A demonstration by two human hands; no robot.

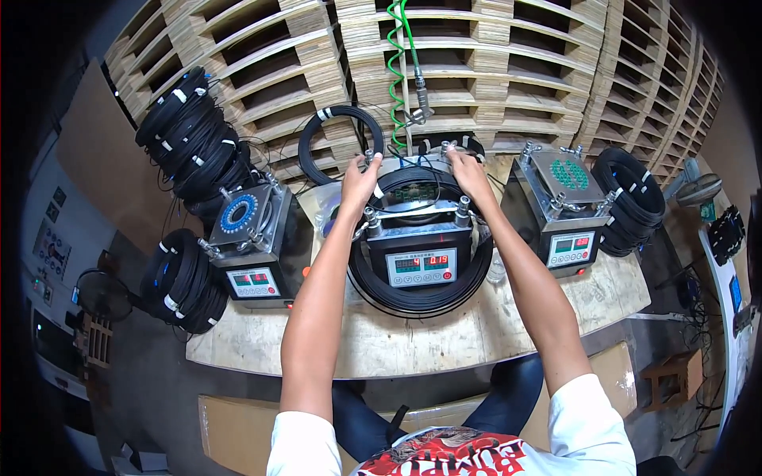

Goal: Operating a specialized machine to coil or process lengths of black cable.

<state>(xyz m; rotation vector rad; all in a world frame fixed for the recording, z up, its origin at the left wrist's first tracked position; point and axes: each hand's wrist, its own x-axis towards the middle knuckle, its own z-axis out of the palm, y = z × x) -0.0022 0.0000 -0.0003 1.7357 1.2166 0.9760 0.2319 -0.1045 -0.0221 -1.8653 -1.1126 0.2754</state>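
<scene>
A black benchtop machine [429, 240] with a lit red digital display stands in the middle of the table in front of me. A coil of black cable [413, 303] loops around its body. Both of my arms reach over to its far side. My left hand [361, 182] has its thumb and fingers closed around the metal knob [368, 155] at the far left corner. At the far right corner, my right hand [470, 173] pinches another metal knob [447, 147]. Two similar metal knobs stand at the near corners. The cable partly hides the machine's top.
A similar machine with a blue ring of holders [237, 213] stands left, another with green holders [568, 171] right. Black cable coils [208, 159] are stacked left; more coils [631, 198] lie right. Wooden pallets [476, 67] rise behind. A green coiled hose [394, 79] hangs above.
</scene>
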